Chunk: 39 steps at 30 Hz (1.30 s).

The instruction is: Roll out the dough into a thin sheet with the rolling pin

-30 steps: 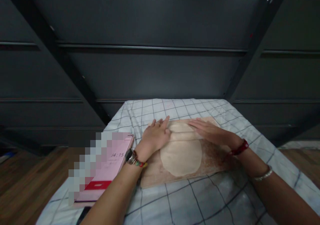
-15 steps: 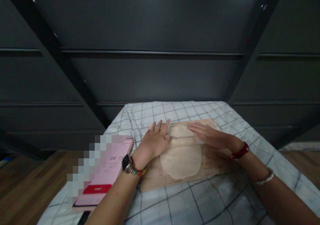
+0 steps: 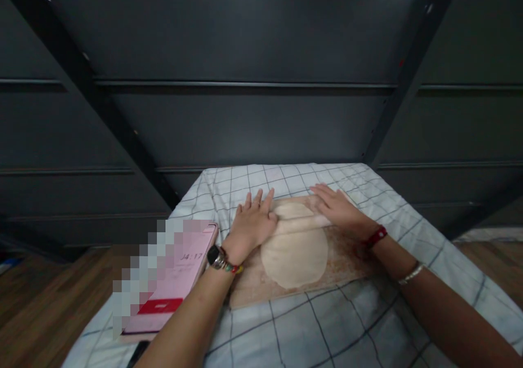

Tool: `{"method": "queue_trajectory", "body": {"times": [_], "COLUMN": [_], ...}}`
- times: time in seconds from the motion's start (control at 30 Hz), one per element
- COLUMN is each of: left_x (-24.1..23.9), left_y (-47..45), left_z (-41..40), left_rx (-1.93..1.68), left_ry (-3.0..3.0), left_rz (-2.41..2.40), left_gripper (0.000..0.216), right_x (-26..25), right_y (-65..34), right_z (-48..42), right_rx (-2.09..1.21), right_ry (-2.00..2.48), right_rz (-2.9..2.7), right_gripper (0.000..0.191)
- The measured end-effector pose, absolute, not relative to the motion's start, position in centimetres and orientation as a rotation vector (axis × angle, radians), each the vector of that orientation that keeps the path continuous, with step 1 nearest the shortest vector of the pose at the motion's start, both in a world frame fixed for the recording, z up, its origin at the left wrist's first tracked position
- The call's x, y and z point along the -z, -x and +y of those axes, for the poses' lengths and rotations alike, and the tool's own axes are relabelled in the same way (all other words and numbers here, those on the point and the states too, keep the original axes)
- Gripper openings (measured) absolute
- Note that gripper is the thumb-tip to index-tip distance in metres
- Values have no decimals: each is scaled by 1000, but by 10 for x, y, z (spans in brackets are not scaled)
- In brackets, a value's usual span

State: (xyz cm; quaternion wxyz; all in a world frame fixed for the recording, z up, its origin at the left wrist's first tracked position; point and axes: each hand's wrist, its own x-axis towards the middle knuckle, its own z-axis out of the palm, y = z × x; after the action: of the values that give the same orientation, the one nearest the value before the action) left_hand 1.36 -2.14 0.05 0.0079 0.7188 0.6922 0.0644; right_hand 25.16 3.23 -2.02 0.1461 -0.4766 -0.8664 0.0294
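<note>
A pale, round sheet of dough [image 3: 294, 261] lies flat on a wooden board [image 3: 249, 291]. Across its far part rests a light rolling pin [image 3: 300, 224], slightly slanted. My left hand [image 3: 254, 221] presses palm-down on the pin's left end, its fingers spread and pointing away from me. At the other end, my right hand [image 3: 337, 207] lies over the pin with fingers stretched out flat. Both ends of the pin are hidden under my hands. A narrow strip of dough shows beyond the pin.
A pink phone [image 3: 180, 281] showing a timer lies left of the board, partly pixelated. A dark object [image 3: 139, 351] pokes out by my left forearm. The table has a white checked cloth [image 3: 302, 335]. A dark panelled wall [image 3: 253, 122] stands behind it.
Both hands have moved slightly away from me, and the rolling pin has rolled toward the far edge of the dough. The timer reading has advanced.
</note>
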Motion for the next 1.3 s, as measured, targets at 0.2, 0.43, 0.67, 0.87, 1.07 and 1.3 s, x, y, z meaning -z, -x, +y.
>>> {"method": "queue_trajectory", "body": {"times": [0.2, 0.43, 0.67, 0.87, 1.07, 1.3], "left_x": [5, 5, 6, 4, 1, 1], "left_y": [-11, -13, -11, -16, -20, -25], "left_z": [-17, -20, -22, -25, -24, -37], "left_rx": [-312, -350, -262, -306, -595, -253], "left_ry": [-2266, -2257, -2313, -2251, -2329, -2369], "left_rz": [2260, 2228, 2167, 2200, 2388, 2151], "left_gripper": [61, 63, 58, 61, 57, 54], "right_x": [22, 25, 15, 14, 7, 6], "right_y": [-257, -252, -259, -245, -234, -240], "right_z": [37, 38, 28, 27, 17, 5], "right_rx": [-133, 61, -171, 113, 216, 159], "right_ry": [905, 1375, 775, 1267, 929, 581], "right_rz": [-2749, -2445, -2904, -2494, -2638, -2732], "right_gripper": [46, 47, 45, 44, 30, 25]}}
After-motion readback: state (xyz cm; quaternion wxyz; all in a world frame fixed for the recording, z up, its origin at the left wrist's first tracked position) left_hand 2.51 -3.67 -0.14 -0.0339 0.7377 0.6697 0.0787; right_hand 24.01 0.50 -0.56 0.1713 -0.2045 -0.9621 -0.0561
